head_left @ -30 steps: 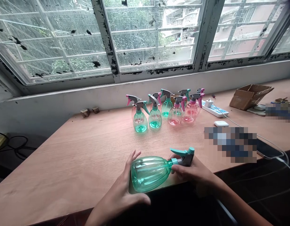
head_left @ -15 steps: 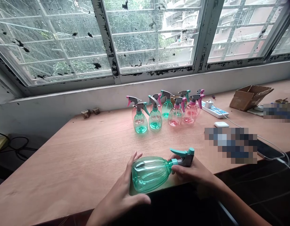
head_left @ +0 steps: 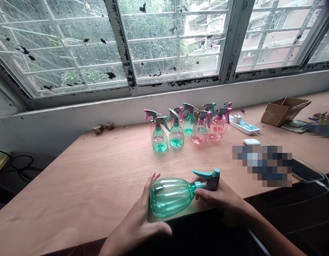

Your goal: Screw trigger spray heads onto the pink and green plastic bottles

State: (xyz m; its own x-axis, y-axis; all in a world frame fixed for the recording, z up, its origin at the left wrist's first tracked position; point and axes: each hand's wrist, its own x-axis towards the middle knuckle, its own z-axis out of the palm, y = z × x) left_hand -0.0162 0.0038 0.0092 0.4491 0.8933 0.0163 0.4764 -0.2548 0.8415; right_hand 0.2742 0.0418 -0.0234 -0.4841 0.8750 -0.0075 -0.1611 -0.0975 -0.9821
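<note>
A clear green spray bottle [head_left: 171, 197] lies on its side in the air near the table's front edge, its base to the left. My right hand [head_left: 213, 192] is closed around its neck and grey-and-teal spray head [head_left: 211, 177]. At the base is my left hand [head_left: 143, 209], open, with the thumb sticking out below and the fingers stretched behind the bottle. Its palm is close against the base; firm contact is hard to judge. Farther back stand several upright spray bottles, green ones [head_left: 160, 139] and pink ones [head_left: 199, 133].
On the wooden table [head_left: 86, 185], a white power strip [head_left: 244, 125], a white case [head_left: 251, 142] and a phone [head_left: 305, 170] with a cable lie to the right. A cardboard box [head_left: 273, 113] stands behind them. Two small blocks [head_left: 97, 129] sit at the back left, below the windows.
The bottle and both hands have hardly moved. The bottle seems to have turned very slightly, and the whole view has shifted a little.
</note>
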